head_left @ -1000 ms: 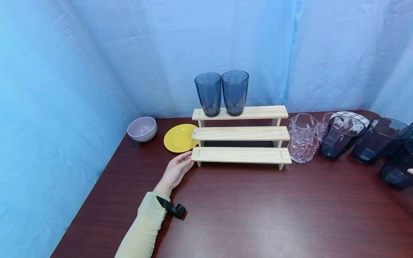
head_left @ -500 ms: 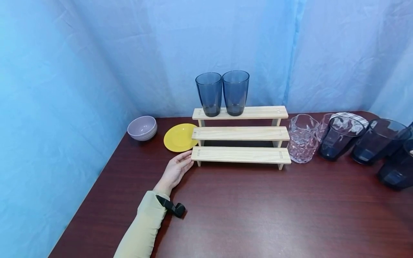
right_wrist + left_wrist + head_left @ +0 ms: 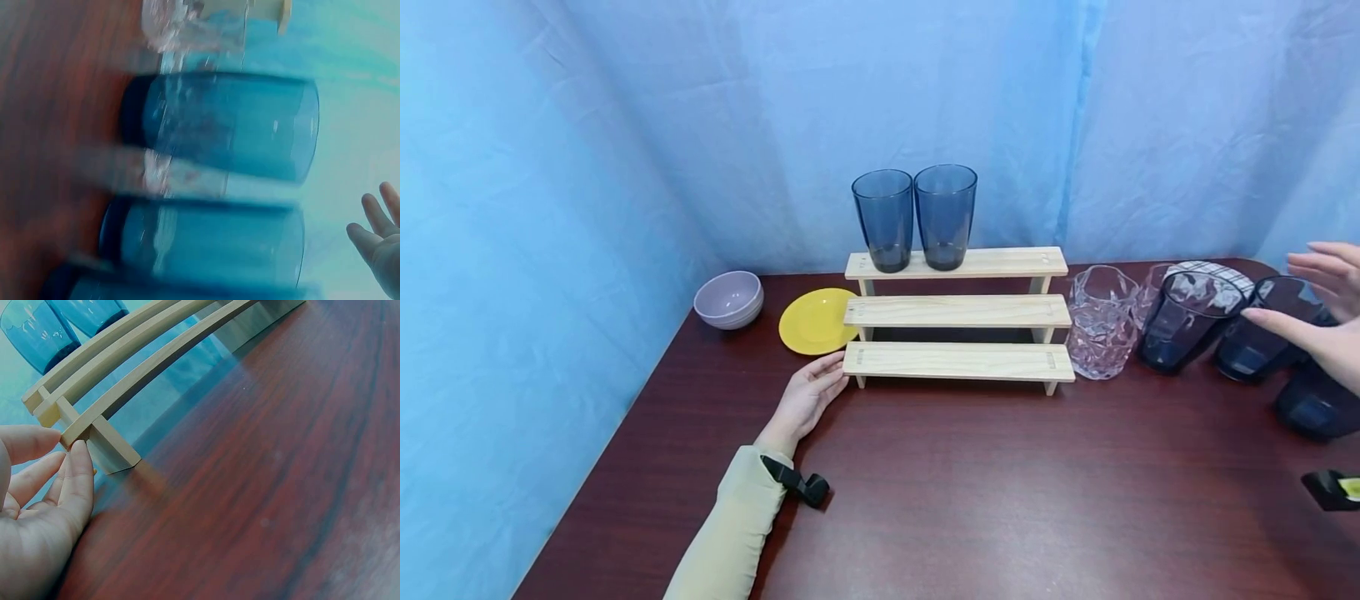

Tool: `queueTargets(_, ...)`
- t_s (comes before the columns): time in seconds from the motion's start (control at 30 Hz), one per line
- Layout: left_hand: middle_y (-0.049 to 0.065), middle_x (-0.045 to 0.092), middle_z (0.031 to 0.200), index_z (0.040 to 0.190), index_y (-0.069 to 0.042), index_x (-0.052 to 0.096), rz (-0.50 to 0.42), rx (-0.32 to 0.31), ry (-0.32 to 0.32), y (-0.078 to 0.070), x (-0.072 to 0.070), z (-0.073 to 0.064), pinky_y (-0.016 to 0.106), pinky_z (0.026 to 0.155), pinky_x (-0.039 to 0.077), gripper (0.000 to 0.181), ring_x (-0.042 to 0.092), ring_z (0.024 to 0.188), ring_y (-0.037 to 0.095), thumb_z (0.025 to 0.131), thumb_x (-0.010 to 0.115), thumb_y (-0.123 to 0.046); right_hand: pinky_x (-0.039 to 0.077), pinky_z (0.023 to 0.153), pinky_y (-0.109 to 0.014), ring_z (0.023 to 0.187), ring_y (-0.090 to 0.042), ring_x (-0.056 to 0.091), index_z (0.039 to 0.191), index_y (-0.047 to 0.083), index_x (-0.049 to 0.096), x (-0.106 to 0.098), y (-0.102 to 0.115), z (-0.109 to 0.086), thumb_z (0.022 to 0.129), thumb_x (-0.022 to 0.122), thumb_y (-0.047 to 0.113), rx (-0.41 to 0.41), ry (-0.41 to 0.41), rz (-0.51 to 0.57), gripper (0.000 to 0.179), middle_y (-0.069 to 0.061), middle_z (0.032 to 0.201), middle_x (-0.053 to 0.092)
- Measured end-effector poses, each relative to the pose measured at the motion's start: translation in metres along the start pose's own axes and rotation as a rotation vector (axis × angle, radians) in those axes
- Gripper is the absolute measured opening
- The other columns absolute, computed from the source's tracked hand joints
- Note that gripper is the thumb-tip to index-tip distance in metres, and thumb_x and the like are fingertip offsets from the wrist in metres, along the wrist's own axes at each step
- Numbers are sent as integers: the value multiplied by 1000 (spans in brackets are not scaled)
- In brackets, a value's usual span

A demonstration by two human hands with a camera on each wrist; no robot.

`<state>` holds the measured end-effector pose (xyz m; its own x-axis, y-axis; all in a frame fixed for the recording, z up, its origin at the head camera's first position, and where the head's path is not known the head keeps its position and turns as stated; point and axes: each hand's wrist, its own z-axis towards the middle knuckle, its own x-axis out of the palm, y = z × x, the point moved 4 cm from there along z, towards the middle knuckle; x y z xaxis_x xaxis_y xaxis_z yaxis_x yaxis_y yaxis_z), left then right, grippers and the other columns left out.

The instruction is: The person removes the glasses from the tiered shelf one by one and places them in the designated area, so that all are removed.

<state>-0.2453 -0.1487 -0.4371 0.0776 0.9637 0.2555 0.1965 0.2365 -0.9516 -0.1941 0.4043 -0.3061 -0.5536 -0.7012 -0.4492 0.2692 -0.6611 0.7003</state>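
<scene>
My left hand pinches the left end of the lowest step of a three-tier wooden rack. In the left wrist view, the thumb lies on top of the slat and fingers are beneath it. Two dark blue glasses stand side by side on the top step, a left one and a right one. At the right edge my right hand, empty, is spread over more blue glasses. The right wrist view has that hand apart from the rim of the nearest glass.
Clear patterned glasses stand right of the rack, close to its end. Behind them is a white checked dish. A yellow plate and a lilac bowl sit left of the rack. Blue curtains hang behind the table.
My right hand has come into the head view from the right edge, raised with fingers spread, over the blue glasses. The left hand and the rack have stayed put.
</scene>
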Motion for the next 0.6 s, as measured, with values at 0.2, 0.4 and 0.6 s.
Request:
queueTargets(0.2,13,51,127,140,7,38,1,-5,-3,0,1,0,17,85,51,44,61,93,2,96,45,4,20,111,-10,129,6,35,145,29,27,31,37,3,82,70,5,7,238,26,80,12,134,45)
queueTargets(0.4,10,54,123,139,7,39,-8,-6,-11,0,0,0,17,84,51,44,61,92,2,96,45,4,13,115,-54,140,-37,22,148,36,14,63,52,14,85,71,16,10,432,-8,87,-20,151,28)
queueTargets(0.6,3,57,111,139,7,39,-9,-2,-16,0,0,0,17,83,51,43,61,90,2,96,45,5,14,114,-57,138,-42,24,148,35,13,91,68,22,85,71,19,28,500,70,87,-23,150,27)
